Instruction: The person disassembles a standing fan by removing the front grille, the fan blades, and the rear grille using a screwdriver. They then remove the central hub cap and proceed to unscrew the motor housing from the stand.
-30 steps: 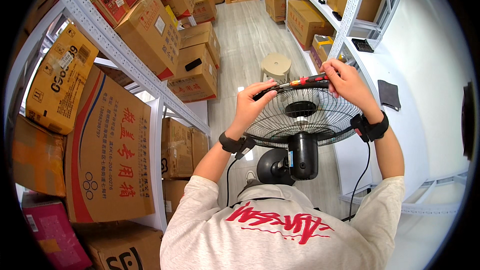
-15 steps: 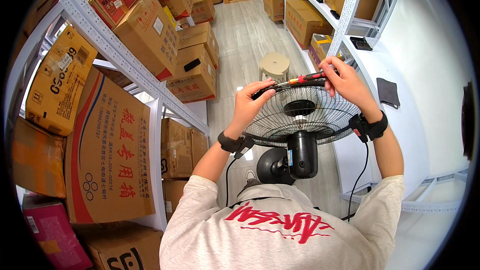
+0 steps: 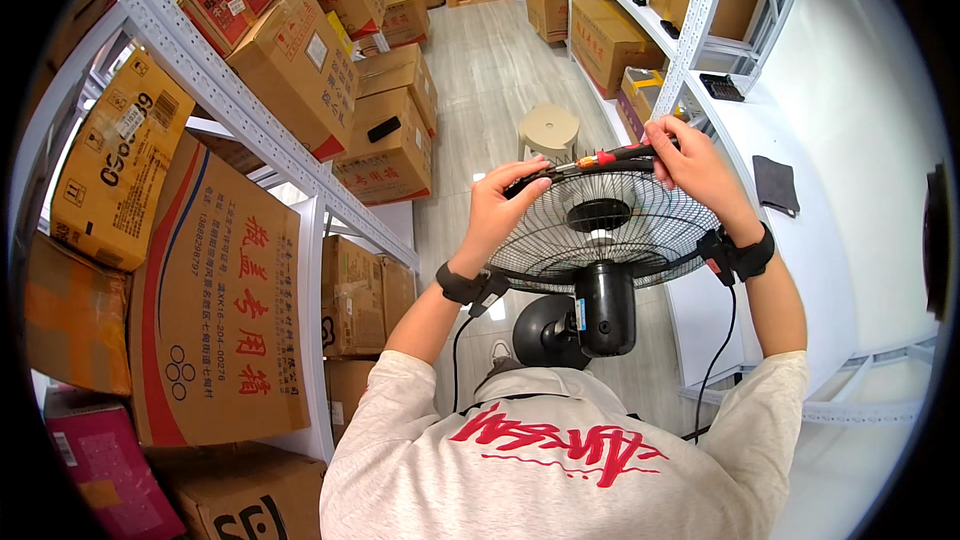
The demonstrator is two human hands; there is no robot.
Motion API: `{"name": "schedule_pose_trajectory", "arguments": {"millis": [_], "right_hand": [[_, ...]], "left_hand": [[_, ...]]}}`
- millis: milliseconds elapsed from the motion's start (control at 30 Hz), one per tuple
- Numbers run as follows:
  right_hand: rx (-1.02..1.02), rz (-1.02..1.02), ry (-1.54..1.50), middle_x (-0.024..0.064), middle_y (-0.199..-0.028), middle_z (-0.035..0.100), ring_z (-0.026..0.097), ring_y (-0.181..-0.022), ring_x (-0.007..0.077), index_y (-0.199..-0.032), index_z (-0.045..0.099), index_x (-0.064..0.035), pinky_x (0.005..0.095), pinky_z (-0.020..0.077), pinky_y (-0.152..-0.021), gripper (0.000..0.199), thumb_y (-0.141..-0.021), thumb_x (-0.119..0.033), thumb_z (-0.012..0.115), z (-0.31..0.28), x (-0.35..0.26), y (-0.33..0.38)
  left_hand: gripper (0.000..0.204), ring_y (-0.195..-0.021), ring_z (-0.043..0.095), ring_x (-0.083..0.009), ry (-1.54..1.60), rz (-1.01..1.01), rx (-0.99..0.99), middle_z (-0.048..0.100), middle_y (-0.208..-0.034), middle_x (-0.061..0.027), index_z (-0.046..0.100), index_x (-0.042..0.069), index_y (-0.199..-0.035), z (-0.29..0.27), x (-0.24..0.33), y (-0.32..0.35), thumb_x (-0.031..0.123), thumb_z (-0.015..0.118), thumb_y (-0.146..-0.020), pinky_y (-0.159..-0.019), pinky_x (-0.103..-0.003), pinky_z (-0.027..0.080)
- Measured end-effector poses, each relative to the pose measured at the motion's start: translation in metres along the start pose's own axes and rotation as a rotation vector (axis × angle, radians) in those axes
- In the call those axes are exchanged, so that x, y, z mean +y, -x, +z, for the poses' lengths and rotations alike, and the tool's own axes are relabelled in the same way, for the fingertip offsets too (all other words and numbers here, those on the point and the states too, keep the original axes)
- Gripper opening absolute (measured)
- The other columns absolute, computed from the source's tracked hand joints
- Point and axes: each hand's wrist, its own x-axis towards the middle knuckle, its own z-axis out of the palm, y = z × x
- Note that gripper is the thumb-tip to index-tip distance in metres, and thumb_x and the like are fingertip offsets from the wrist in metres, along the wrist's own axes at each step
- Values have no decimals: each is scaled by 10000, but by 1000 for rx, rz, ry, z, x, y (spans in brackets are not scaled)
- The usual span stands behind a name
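Right of the frame's centre, the fan [image 3: 600, 214] is positioned below and between the hands. The screwdriver [image 3: 607, 157] is grasped by the right hand [image 3: 688, 155]; the left hand [image 3: 503, 195] is curled at the fan's rim, its exact hold undetermined.

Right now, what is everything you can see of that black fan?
The black fan has a round cage of thin, metal-looking wires, a dark disc near its centre and a plastic-looking motor housing nearest the person, with a blue label on its side. It is directly in front of the person. The left hand pinches its far rim; the right hand holds a screwdriver along that rim, contact unclear.
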Motion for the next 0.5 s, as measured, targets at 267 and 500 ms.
{"name": "schedule_pose_trajectory", "arguments": {"millis": [267,500], "right_hand": [[-71,-283,-3,-33,-913,563,531,-815,49,-1040,590,-74,209,420,-678,164,-938,-189,646,-8,6,1],[5,-24,-160,-15,-768,558,551,-692,59,-1042,577,-66,210,460,-636,206,-973,-253,628,3,1,5]], "left_hand": [[252,-1125,627,-192,-8,-8,-22,682,-1165,-138,703,-19,-1127,-2,-4,0,11,702,-876,-967,-297,483],[243,-1125,629,-193,8,-6,-35,687,-1150,-136,701,-34,-1116,-1,-4,-1,2,697,-875,-959,-290,484]]}}
